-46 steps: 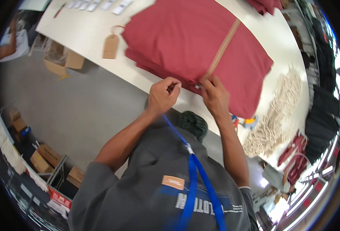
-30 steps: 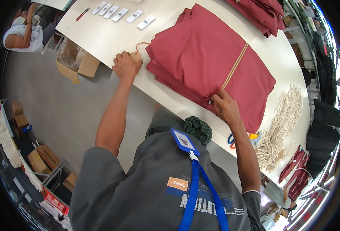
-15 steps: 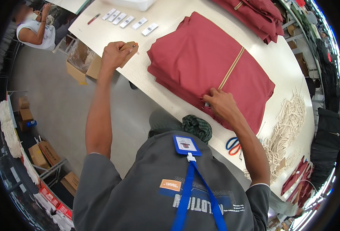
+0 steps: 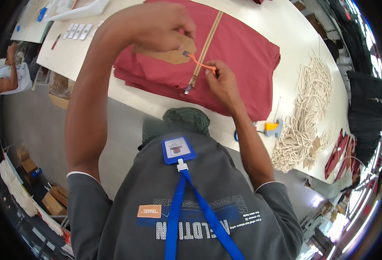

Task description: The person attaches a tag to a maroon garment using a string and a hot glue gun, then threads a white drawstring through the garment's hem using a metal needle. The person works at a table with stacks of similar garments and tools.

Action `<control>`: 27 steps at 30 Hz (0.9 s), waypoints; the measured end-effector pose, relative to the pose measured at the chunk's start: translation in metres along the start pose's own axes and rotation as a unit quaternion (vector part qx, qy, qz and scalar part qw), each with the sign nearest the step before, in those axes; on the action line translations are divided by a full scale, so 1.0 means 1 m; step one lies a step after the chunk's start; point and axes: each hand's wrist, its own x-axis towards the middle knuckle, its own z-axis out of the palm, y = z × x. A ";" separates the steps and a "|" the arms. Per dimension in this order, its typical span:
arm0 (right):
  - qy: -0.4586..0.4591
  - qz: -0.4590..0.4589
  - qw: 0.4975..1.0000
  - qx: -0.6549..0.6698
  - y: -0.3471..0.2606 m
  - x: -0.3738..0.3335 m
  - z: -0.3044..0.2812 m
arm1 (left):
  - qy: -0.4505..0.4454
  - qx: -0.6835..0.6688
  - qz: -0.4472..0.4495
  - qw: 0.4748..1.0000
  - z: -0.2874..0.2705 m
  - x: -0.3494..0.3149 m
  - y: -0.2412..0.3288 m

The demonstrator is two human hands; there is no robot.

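Observation:
A brown cardboard hang tag [image 4: 167,54] is in my left hand [image 4: 167,28], which is closed on its far edge. From a dark fastener at the tag's corner runs an orange cord [image 4: 198,63]. My right hand [image 4: 223,84] pinches the cord's other end between thumb and fingers. Both hands are over a stack of folded dark red fabric [image 4: 247,56] on the table. A tan zipper [image 4: 209,39] crosses the top piece, and its metal pull [image 4: 188,89] lies at the near edge, left of my right hand.
A heap of cream cords [image 4: 312,97] lies on the white table [image 4: 282,28] at the right, beside a grey and yellow tool [image 4: 274,128]. Small white packs [image 4: 79,31], a red pen [image 4: 56,42] and a white tray [image 4: 80,13] are at the far left. A person [image 4: 13,76] sits beyond.
My left hand has brought the tag rightward over the red fabric. My right hand has left the fabric by the zipper's near end and now pinches the orange cord. The view has shifted right.

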 end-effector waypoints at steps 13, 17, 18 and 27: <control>0.066 0.232 0.912 0.331 -0.011 -0.002 -0.016 | 0.255 0.146 0.024 0.956 0.094 0.072 -0.062; 0.075 0.285 0.897 0.331 0.003 -0.010 -0.010 | 0.147 -0.088 -0.213 0.962 0.173 0.008 -0.051; 0.077 0.307 0.883 0.346 0.004 -0.011 -0.012 | 0.106 -0.121 -0.261 0.952 0.185 0.001 -0.046; 0.163 -0.037 0.962 -0.214 0.007 -0.025 -0.021 | 0.181 -0.035 -0.188 0.965 0.207 -0.004 -0.035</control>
